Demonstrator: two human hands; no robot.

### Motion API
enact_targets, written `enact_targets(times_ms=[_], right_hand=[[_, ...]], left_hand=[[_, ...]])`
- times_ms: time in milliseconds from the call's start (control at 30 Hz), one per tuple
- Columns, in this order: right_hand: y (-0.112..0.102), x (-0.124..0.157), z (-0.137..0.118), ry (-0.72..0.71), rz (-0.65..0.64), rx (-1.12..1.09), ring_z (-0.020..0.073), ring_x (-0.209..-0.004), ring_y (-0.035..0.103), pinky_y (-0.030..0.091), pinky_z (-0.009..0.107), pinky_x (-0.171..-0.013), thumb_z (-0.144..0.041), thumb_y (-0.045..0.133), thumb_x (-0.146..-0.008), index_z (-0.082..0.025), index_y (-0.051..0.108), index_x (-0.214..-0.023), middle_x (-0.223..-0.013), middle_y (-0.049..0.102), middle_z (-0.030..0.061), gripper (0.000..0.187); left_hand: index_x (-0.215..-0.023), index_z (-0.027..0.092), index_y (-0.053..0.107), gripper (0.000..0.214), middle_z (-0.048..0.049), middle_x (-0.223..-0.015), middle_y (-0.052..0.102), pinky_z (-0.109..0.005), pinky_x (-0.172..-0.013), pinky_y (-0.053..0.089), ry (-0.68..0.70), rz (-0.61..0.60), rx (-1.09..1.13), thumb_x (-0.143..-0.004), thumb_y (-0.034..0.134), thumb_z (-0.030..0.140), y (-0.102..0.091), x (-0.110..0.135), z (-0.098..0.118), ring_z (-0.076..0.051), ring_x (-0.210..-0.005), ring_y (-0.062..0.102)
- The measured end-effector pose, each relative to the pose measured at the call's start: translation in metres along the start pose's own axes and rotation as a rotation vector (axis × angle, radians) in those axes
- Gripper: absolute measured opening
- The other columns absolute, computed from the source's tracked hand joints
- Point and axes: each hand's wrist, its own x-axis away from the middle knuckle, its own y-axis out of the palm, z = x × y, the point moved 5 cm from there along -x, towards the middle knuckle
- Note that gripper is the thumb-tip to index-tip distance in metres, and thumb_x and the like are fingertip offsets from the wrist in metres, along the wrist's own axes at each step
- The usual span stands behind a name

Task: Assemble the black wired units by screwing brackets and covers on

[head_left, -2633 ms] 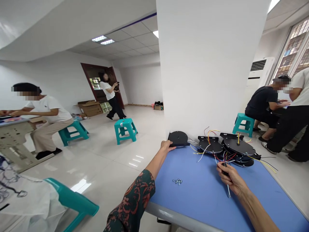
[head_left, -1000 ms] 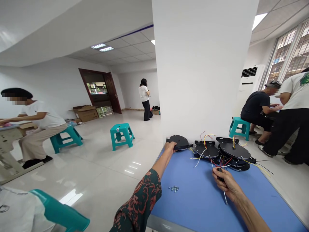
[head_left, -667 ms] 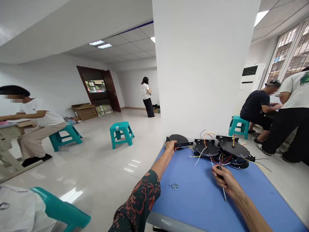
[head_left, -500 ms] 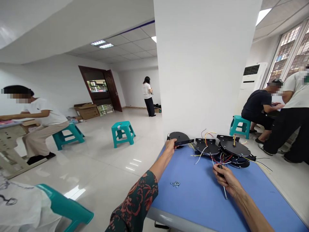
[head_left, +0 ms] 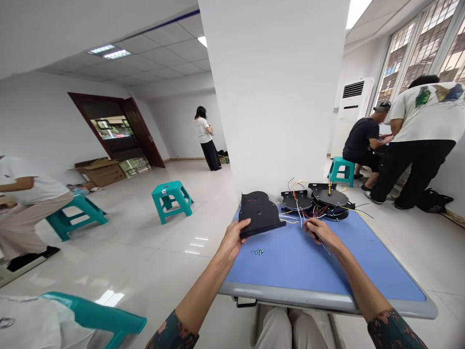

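My left hand [head_left: 234,236] grips the near corner of a black metal plate [head_left: 259,213] and holds it tilted above the blue table [head_left: 319,271]. Closed around a thin screwdriver [head_left: 324,247], my right hand [head_left: 321,233] rests on the table just right of the plate, its fingers near loose coloured wires [head_left: 296,214]. A small heap of screws [head_left: 258,251] lies on the table below the plate. Behind both hands, a pile of black round plates with wires [head_left: 329,199] sits against the white pillar [head_left: 276,97].
Teal stools [head_left: 171,198] stand on the glossy floor to the left, and one teal seat [head_left: 96,317] is close at lower left. People sit and stand at right [head_left: 417,140], one sits at left [head_left: 25,203], and one stands far back [head_left: 205,138].
My left hand has lifted the black plate off the far table edge and drawn it toward me, tilted up. My right hand shifted left with the screwdriver. The view has dropped and moved back.
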Motion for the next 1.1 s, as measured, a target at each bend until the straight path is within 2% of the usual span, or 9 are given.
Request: enact_targets(times_ms=[100,200,333,433,567,733,933,1100], right_hand=[[-0.007,0.005,0.002,-0.015,0.056,0.283,0.0185,-0.070,0.059,0.040,0.027,-0.057,-0.029,0.054,-0.087,-0.019,0.068,-0.096,-0.085,0.068,0.0071,0.019],[-0.016,0.017,0.006,-0.027,0.134,0.563,0.0256,-0.090,0.063,0.040,0.031,-0.069,-0.019,0.057,-0.087,-0.019,0.071,-0.104,-0.099,0.070,0.0108,0.022],[-0.025,0.035,0.015,-0.013,0.185,0.844,0.0292,-0.093,0.064,0.038,0.033,-0.071,-0.016,0.050,-0.094,-0.017,0.069,-0.116,-0.104,0.069,0.0160,0.029],[-0.028,0.041,0.018,-0.042,0.190,0.977,0.0278,-0.095,0.063,0.037,0.033,-0.074,-0.016,0.046,-0.098,-0.018,0.067,-0.122,-0.105,0.068,0.0155,0.032],[-0.024,0.042,0.022,-0.102,0.193,1.065,0.0250,-0.097,0.060,0.036,0.033,-0.080,-0.016,0.044,-0.100,-0.020,0.065,-0.126,-0.106,0.067,0.0130,0.034],[-0.018,0.040,0.030,-0.137,0.232,1.079,0.0254,-0.099,0.056,0.036,0.033,-0.082,-0.016,0.043,-0.100,-0.019,0.065,-0.126,-0.106,0.066,0.0126,0.034],[-0.026,0.039,0.039,-0.180,0.277,1.041,0.0248,-0.096,0.056,0.039,0.032,-0.085,-0.017,0.047,-0.099,-0.019,0.068,-0.124,-0.105,0.068,0.0122,0.033],[-0.032,0.038,0.043,-0.189,0.272,1.018,0.0279,-0.101,0.055,0.040,0.035,-0.087,-0.019,0.047,-0.098,-0.017,0.067,-0.127,-0.109,0.067,0.0147,0.035]], left_hand=[[-0.067,0.018,0.055,0.032,0.0070,-0.052,0.045,-0.019,-0.036,0.016,-0.045,-0.092,-0.009,-0.060,0.083,0.029,0.002,0.024,-0.018,-0.005,-0.042,0.038],[-0.073,0.017,0.058,0.036,0.0075,-0.053,0.045,-0.021,-0.038,0.012,-0.108,-0.187,-0.035,-0.057,0.084,0.036,0.007,0.043,-0.041,-0.005,-0.042,0.035],[-0.080,0.016,0.061,0.038,0.0070,-0.056,0.047,-0.022,-0.039,0.011,-0.196,-0.330,-0.101,-0.059,0.083,0.040,0.022,0.059,-0.069,-0.005,-0.043,0.032],[-0.083,0.016,0.061,0.040,0.0071,-0.056,0.046,-0.022,-0.040,0.011,-0.217,-0.391,-0.157,-0.058,0.081,0.041,0.035,0.061,-0.082,-0.005,-0.044,0.033],[-0.084,0.018,0.060,0.043,0.0067,-0.057,0.050,-0.022,-0.041,0.015,-0.229,-0.395,-0.224,-0.056,0.080,0.043,0.047,0.055,-0.089,-0.007,-0.046,0.039],[-0.083,0.019,0.059,0.041,0.0079,-0.053,0.049,-0.022,-0.041,0.015,-0.257,-0.428,-0.315,-0.057,0.081,0.041,0.055,0.053,-0.091,-0.006,-0.042,0.037],[-0.078,0.019,0.059,0.036,0.0069,-0.051,0.050,-0.022,-0.040,0.016,-0.285,-0.447,-0.331,-0.058,0.082,0.039,0.063,0.052,-0.095,-0.007,-0.040,0.039],[-0.077,0.018,0.060,0.031,0.0047,-0.052,0.055,-0.021,-0.042,0.025,-0.304,-0.465,-0.399,-0.062,0.081,0.035,0.069,0.051,-0.093,-0.009,-0.042,0.046]])
